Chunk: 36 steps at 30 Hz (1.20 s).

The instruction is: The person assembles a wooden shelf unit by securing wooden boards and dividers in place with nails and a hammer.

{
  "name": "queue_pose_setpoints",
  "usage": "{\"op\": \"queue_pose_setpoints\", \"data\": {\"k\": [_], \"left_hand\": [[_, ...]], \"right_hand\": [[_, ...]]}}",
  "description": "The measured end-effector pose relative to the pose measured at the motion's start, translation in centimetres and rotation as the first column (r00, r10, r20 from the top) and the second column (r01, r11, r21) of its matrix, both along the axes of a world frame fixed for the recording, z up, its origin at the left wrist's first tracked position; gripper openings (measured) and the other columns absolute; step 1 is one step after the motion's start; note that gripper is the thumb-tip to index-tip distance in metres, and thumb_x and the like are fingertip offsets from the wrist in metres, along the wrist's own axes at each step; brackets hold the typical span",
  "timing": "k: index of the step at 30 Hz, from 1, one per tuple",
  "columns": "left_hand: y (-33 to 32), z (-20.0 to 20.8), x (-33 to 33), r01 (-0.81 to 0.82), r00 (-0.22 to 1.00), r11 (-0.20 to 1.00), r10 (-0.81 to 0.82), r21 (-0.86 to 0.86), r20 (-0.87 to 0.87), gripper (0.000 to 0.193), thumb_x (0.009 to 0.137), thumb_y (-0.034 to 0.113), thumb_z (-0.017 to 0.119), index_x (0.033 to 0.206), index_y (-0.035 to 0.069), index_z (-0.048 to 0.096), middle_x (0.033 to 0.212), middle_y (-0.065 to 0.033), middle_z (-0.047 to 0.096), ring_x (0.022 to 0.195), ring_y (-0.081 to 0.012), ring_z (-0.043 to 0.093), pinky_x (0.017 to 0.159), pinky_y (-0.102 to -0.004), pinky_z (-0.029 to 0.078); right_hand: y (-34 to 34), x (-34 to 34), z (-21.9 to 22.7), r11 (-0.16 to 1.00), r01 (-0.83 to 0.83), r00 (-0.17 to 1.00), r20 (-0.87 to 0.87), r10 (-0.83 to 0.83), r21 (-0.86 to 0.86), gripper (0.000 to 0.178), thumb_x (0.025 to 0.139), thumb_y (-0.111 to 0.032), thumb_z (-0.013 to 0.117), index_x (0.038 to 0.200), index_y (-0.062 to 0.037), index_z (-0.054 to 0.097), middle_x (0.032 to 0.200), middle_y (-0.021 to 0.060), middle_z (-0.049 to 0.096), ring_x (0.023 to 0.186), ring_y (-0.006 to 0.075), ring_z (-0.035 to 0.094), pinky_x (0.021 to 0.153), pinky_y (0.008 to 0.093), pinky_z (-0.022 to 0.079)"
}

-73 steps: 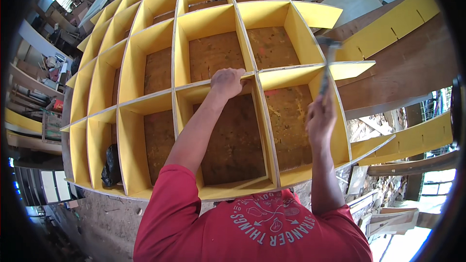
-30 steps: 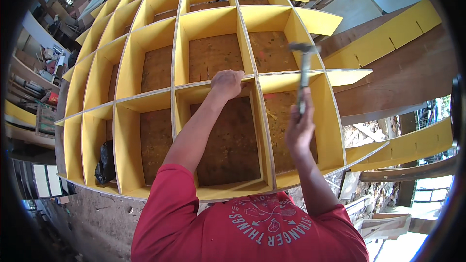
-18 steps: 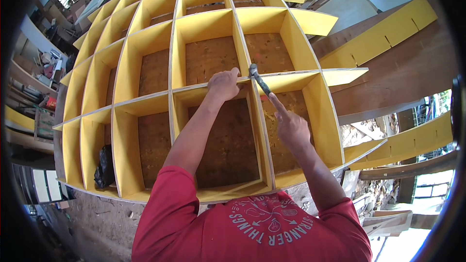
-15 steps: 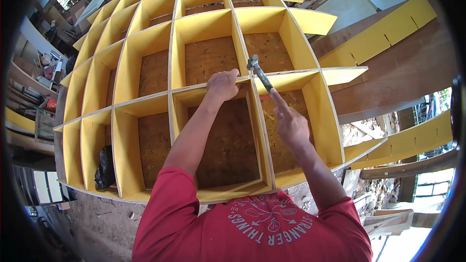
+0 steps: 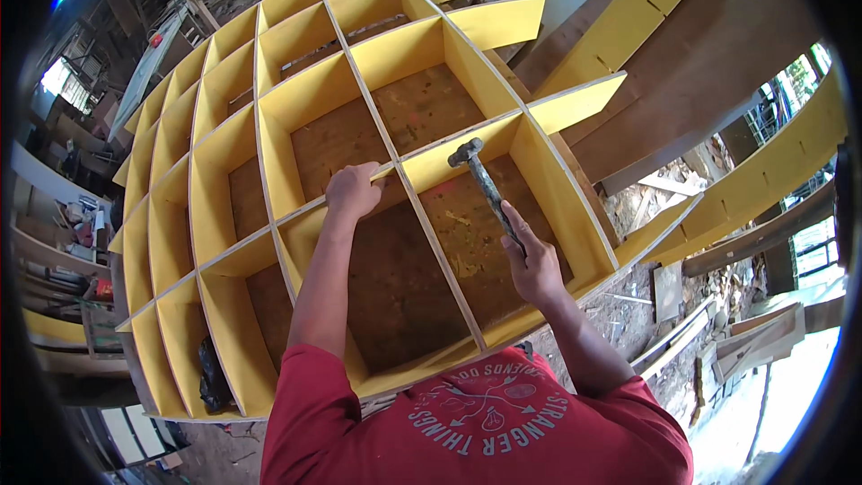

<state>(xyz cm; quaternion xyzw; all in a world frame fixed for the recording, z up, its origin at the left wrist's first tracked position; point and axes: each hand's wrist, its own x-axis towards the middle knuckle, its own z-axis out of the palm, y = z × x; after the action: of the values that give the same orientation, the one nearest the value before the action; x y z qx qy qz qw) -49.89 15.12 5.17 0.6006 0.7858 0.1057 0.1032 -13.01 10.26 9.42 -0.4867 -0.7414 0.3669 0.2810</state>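
Note:
A large grid of interlocking yellow plywood strips (image 5: 325,90) stands before me, forming open square cells over a brown wooden board (image 5: 409,274). My left hand (image 5: 353,190) is closed over the top edge of a cross strip, just left of a joint. In my right hand (image 5: 535,271) is a hammer (image 5: 487,187), gripped by its handle. The hammer's head is up and to the left of that hand, over the cell right of the joint, apart from the strips as far as I can tell. The left fingertips are partly hidden behind the strip.
A black plastic bag (image 5: 212,377) sits in a near-left cell. Slotted yellow strips (image 5: 628,22) lie beyond the grid at the right, one on a brown sheet (image 5: 691,63). Scrap wood (image 5: 759,341) litters the ground at the right. Cluttered shelves (image 5: 76,233) stand at the left.
The hammer head has moved away from the joint, and my right hand is slightly lower. My left hand still grips the strip. The whole view has turned, so the grid appears tilted.

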Motion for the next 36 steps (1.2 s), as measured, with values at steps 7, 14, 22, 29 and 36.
{"op": "queue_pose_setpoints", "data": {"k": [7,14,22,29,36], "left_hand": [[-0.5,0.1,0.3,-0.007,0.999,0.999,0.008,0.036,-0.034,0.028,0.091,0.039,0.079,0.103,0.014,0.075,0.092,-0.0187,0.077,0.093,-0.0424,0.075,0.082,-0.0545,0.058],[0.2,0.4,0.3,-0.005,1.000,0.998,0.005,0.070,0.012,0.023,0.089,0.034,0.079,0.105,0.017,0.078,0.099,-0.0183,0.078,0.098,-0.0413,0.075,0.086,-0.0534,0.059],[-1.2,0.0,-0.6,-0.031,0.999,0.994,0.028,0.108,0.033,0.017,0.089,0.030,0.077,0.103,0.019,0.077,0.095,-0.0174,0.078,0.094,-0.0418,0.074,0.082,-0.0542,0.058],[-5.1,-0.5,0.8,0.057,0.970,0.820,-0.181,0.570,0.164,0.058,0.086,0.023,0.085,0.137,0.002,0.066,0.128,-0.0222,0.073,0.123,-0.0400,0.068,0.110,-0.0488,0.052],[-26.9,7.6,-9.4,-0.312,0.864,0.877,0.101,0.366,0.494,0.027,0.095,0.027,0.078,0.108,0.003,0.079,0.096,-0.0167,0.079,0.091,-0.0333,0.078,0.082,-0.0393,0.061]], "right_hand": [[0.1,0.1,-2.3,0.998,0.065,0.997,-0.044,-0.064,0.027,0.060,0.106,-0.016,0.064,0.162,-0.0264,0.046,0.113,0.0269,0.074,0.099,0.0460,0.073,0.082,0.0489,0.059],[0.5,0.2,-3.3,0.978,0.059,0.992,-0.121,-0.034,0.202,0.059,0.106,-0.015,0.062,0.162,-0.0273,0.047,0.113,0.0283,0.072,0.096,0.0463,0.073,0.078,0.0471,0.058],[-0.2,-1.1,-1.2,1.000,0.010,0.997,-0.074,-0.012,-0.030,0.056,0.107,-0.009,0.060,0.161,-0.0169,0.048,0.153,0.0195,0.059,0.141,0.0346,0.056,0.108,0.0403,0.052],[-0.4,-0.2,-3.3,0.974,-0.073,0.988,-0.119,0.100,0.213,0.053,0.108,-0.004,0.058,0.160,-0.0083,0.048,0.156,0.0195,0.058,0.146,0.0303,0.055,0.115,0.0387,0.047],[-2.3,-1.7,-1.7,0.979,0.029,0.997,-0.071,-0.015,0.201,0.053,0.108,-0.005,0.058,0.160,-0.0016,0.047,0.155,0.0226,0.058,0.139,0.0285,0.059,0.115,0.0375,0.045]]}}
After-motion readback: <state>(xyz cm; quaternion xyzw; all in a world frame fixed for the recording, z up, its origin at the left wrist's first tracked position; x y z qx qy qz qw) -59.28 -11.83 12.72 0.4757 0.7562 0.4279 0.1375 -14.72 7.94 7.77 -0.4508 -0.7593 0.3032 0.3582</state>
